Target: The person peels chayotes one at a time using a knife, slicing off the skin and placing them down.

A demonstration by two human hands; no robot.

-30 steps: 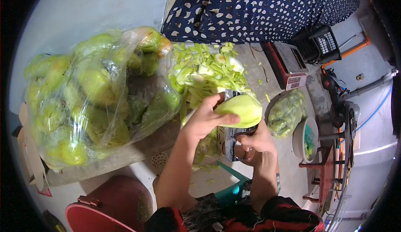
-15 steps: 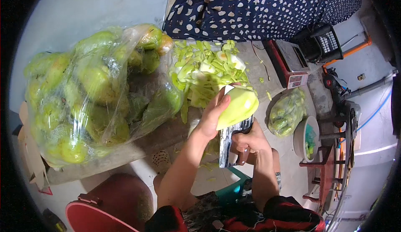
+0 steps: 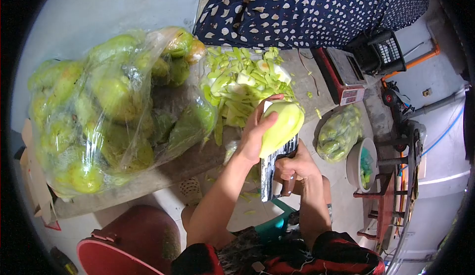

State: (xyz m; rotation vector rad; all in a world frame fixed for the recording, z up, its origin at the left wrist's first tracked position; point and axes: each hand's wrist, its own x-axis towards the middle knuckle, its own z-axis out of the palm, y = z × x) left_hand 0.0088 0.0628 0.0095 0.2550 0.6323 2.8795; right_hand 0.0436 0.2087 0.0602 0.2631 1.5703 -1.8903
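A peeled, pale green papaya point(image 3: 283, 128) is in my left hand point(image 3: 256, 135), whose fingers wrap its left side and far end. My right hand point(image 3: 297, 168) grips a broad-bladed cleaver point(image 3: 267, 177) by its brown wooden handle. The blade's upper part lies against or just behind the papaya's near end; the exact contact is hidden. Beyond my hands, a heap of green peelings point(image 3: 242, 79) with some whitish pieces lies on the grey ledge point(image 3: 309, 72). To the left, a large clear plastic bag point(image 3: 116, 106) holds several unpeeled green papayas.
A red-sided weighing scale point(image 3: 341, 74) and black basket point(image 3: 388, 52) are at the back right. A second bag of green produce point(image 3: 339, 134) and a white basin point(image 3: 352, 168) stand right of my hands. A red bin point(image 3: 131, 240) is at lower left. Dark patterned cloth point(image 3: 297, 12) hangs behind.
The papaya has turned slightly in my left hand and dropped a little toward me. My right hand and the cleaver have hardly moved.
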